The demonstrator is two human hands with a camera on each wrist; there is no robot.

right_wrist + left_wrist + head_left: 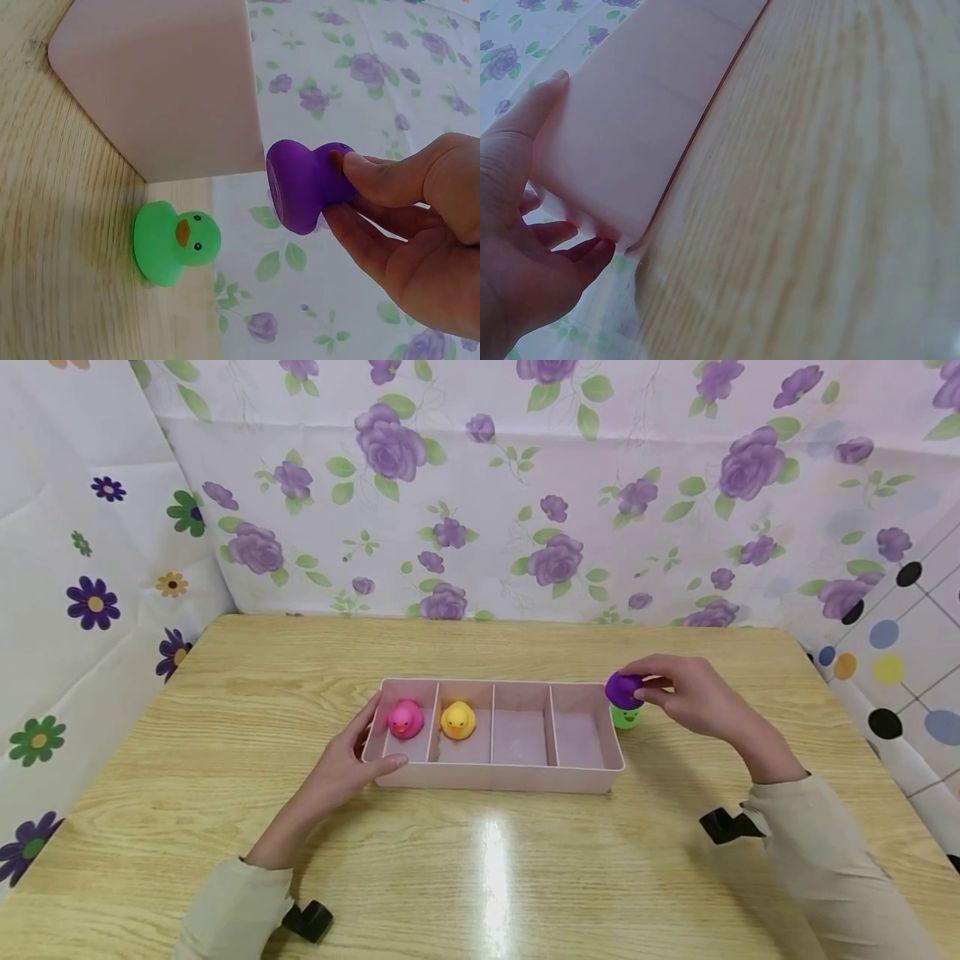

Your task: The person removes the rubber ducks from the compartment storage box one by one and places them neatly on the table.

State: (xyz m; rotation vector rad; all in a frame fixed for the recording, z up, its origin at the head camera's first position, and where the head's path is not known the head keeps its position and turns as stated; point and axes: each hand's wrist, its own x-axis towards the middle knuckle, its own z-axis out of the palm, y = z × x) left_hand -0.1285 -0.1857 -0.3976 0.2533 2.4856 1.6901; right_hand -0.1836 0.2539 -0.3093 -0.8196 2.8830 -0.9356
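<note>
My right hand (pixel 693 697) pinches a purple rubber duck (pixel 304 184) by its head, held up beside the right end of the pink divided box (pixel 495 777). Below it, a green rubber duck (pixel 169 244) stands on the table, partly covered by the purple one in the head view. My left hand (pixel 348 760) grips the box's left end, thumb over the front rim and fingers round the end wall. Inside the box, a pink duck (pixel 406 719) sits in the leftmost compartment and a yellow duck (pixel 458 720) in the one beside it. The two right compartments hold nothing.
The wood-grain table (pixel 300 652) reaches back to a flowered cloth (pixel 450 485) hanging behind it. More patterned cloth hangs at the left and right sides. Black camera mounts (pixel 309 921) are strapped at both wrists.
</note>
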